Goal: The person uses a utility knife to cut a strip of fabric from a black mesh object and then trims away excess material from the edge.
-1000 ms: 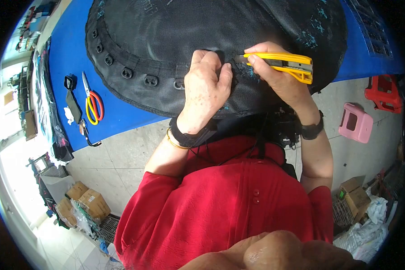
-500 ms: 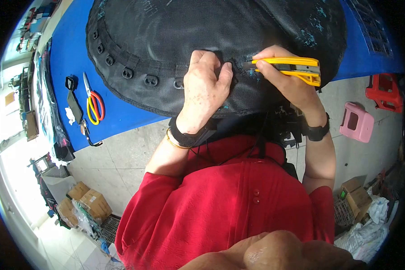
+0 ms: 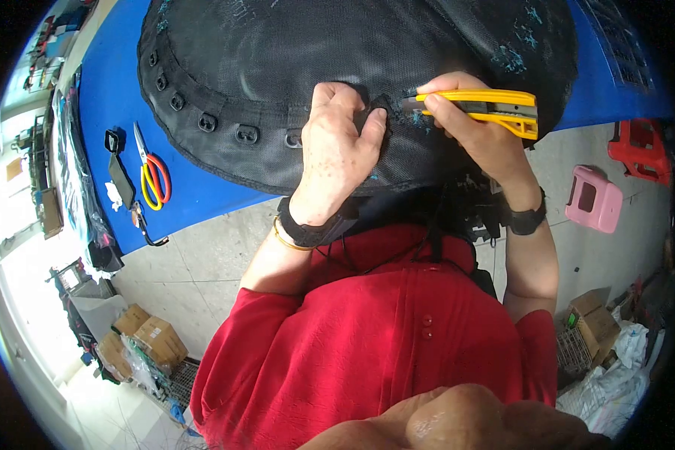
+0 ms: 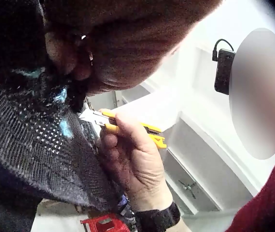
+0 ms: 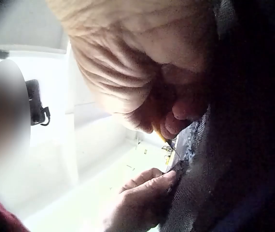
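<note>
A round black mesh piece (image 3: 315, 45) with a row of black plastic eyelets (image 3: 247, 134) along its border lies before me. My left hand (image 3: 336, 139) pinches a fold of this mesh between curled fingers and thumb; the right wrist view shows the same pinch (image 5: 147, 195). In my right hand (image 3: 487, 139) is a yellow utility knife (image 3: 495, 97), gripped with its blade out and pointing left, close to my left thumb. Light blue thread (image 3: 418, 118) shows on the mesh near the blade, and in the left wrist view blue tufts (image 4: 65, 128) stand out on the weave.
The mesh rests on a blue table (image 3: 195, 217). To its left lie scissors (image 3: 154, 180) with red and yellow handles and a dark strap (image 3: 121, 176). A pink stool (image 3: 594, 199) and a red stool (image 3: 641, 154) stand on the floor at right; cardboard boxes (image 3: 154, 337) sit lower left.
My right hand has drawn the knife a little to the right, away from my left thumb. The left hand keeps its pinch on the mesh with almost no movement.
</note>
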Available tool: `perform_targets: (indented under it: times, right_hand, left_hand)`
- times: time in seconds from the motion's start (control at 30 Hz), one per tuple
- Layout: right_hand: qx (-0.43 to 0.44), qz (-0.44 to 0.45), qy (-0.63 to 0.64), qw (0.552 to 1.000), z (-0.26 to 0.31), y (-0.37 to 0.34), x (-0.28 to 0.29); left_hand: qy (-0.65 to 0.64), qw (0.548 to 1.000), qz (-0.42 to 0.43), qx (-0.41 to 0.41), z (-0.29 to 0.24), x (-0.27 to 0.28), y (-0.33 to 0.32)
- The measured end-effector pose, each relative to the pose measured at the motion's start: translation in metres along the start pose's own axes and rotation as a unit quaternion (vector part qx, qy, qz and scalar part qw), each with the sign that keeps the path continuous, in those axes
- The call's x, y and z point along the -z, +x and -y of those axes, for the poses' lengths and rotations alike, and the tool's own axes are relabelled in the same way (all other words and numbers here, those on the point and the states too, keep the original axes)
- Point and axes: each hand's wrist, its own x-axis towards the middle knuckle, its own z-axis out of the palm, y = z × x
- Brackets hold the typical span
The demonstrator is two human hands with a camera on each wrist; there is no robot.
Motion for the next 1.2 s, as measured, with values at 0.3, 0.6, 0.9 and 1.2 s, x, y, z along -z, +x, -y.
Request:
perform_targets:
  times: [0.3, 0.6, 0.9, 1.2]
  right_hand:
    - [0.088, -0.015, -0.037, 0.995, -0.009, 0.005, -0.008]
    - [0.162, -0.014, -0.066, 0.984, -0.013, 0.008, -0.004]
    - [0.049, -0.006, 0.004, 0.999, 0.0, 0.006, -0.001]
    - [0.028, -0.01, 0.024, 0.999, -0.001, 0.001, 0.0]
  left_hand:
    - [0.007, 1.0, -0.011, -0.027, 0.003, -0.001, 0.0]
    - [0.004, 1.0, -0.002, -0.011, 0.0, 0.0, 0.0]
    - [-0.001, 1.0, -0.002, -0.006, 0.0, 0.0, 0.0]
    - [-0.003, 1.0, -0.005, -0.008, -0.001, 0.0, 0.0]
